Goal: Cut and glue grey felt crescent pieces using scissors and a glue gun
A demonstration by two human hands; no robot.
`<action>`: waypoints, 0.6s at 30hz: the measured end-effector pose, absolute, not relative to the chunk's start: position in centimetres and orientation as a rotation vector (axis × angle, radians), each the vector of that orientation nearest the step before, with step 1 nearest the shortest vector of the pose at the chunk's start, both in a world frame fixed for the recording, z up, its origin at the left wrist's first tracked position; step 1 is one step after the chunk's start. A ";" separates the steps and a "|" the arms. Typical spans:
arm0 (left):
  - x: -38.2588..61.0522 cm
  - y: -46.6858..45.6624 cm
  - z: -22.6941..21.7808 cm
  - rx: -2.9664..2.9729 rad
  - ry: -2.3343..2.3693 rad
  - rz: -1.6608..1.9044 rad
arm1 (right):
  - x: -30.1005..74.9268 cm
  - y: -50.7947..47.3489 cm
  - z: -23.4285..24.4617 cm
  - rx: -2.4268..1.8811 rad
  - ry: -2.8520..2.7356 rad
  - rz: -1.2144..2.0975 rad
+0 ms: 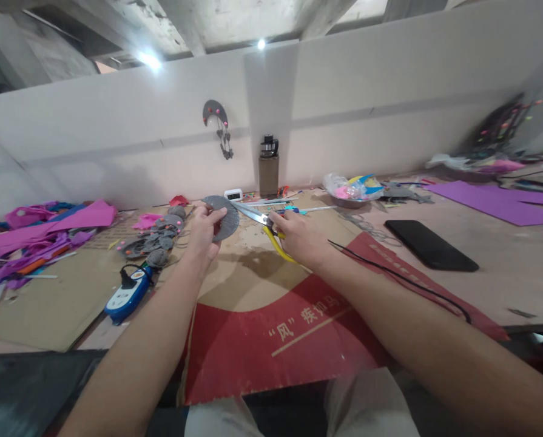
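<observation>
Above the cardboard, my left hand (204, 229) pinches a round grey felt-like disc (228, 223) by its left side, thumb on its face. My right hand (298, 235) grips a pair of scissors (255, 215) with yellow handles. The blades point left, their tips at the disc's upper right edge; whether they touch it I cannot tell. Under both hands lies a red and brown cardboard sheet (244, 346) with printed lettering. Left of my left hand is a pile of grey pieces (155, 237) with small pink and orange dots.
A dark bottle (269, 173) stands by the wall, near a small white digital device (233, 195). A blue-white power strip (129, 296) and pink-purple scraps (48, 230) lie left. At right are a bowl (352, 197) of wrapped pieces, a black phone (430, 244) and a purple sheet (494, 202).
</observation>
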State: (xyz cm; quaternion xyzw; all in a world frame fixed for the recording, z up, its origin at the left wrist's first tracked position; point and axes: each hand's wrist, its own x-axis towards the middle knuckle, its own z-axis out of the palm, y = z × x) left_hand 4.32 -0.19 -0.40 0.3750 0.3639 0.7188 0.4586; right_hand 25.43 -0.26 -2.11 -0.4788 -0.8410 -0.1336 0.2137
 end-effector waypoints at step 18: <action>3.6 0.0 -0.1 0.972 0.892 1.775 | 25.2 0.4 -2.9 -1.217 -2.204 -0.097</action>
